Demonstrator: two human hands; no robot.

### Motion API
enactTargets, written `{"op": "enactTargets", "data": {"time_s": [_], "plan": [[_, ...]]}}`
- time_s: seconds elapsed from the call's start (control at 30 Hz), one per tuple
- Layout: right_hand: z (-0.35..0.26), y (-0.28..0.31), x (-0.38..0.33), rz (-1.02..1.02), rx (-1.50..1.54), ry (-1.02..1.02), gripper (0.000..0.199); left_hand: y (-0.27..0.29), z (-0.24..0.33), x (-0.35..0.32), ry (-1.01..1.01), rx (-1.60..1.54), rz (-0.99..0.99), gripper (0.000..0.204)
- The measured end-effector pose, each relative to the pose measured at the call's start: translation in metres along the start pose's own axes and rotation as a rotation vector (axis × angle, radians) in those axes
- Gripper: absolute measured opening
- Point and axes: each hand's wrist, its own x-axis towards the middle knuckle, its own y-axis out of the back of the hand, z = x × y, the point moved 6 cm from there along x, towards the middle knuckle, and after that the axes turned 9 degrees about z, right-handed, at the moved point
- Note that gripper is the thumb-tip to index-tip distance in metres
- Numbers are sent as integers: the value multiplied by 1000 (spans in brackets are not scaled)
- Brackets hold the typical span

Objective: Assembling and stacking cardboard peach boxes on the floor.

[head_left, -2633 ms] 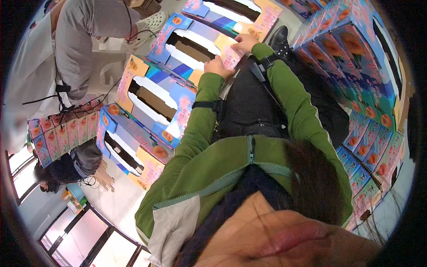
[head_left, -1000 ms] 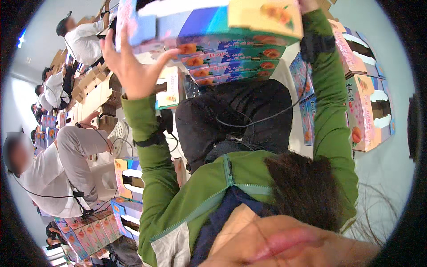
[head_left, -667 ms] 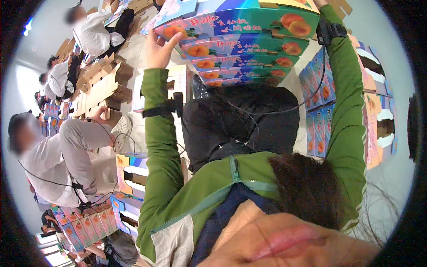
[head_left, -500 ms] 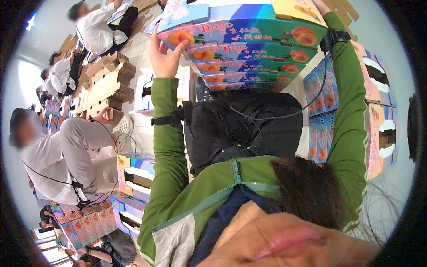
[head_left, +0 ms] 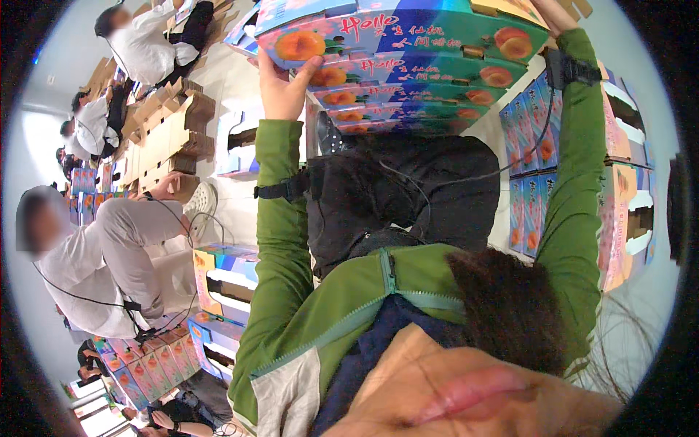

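The top box (head_left: 404, 36), at the upper centre of the frame above the stack (head_left: 408, 98), could be skewed or tipped if one end were pressed harder than the other, and a lean could then be passed down the stack; its corner could also be dented by too firm a thumb. That front left corner is spanned by the part-closed left grip (head_left: 287, 84), thumb laid on the front, fingers partly hidden; the right grip (head_left: 557, 14), upper right, is placed at the other end, but how far it is closed cannot be told. One second ago the left grip was spread wide and the front was scarcely shown; now the front is turned plainly into view
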Motion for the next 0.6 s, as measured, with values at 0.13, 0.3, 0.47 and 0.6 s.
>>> {"op": "enactTargets", "data": {"time_s": [0.13, 0.3, 0.47, 0.6], "plan": [[19, 0, -45, 100, -49, 4, 68, 3, -12, 1, 6, 67, 11, 57], [46, -1, -87, 277, 50, 229, 66, -3, -16, 2, 7, 111, -18, 54], [90, 3, -85, 448, 1, 358, 64, -8, -12, 0, 5, 106, 31, 49], [97, 8, -81, 541, -258, 524, 65, -9, -13, -8, 52, 60, 47, 48]]}}
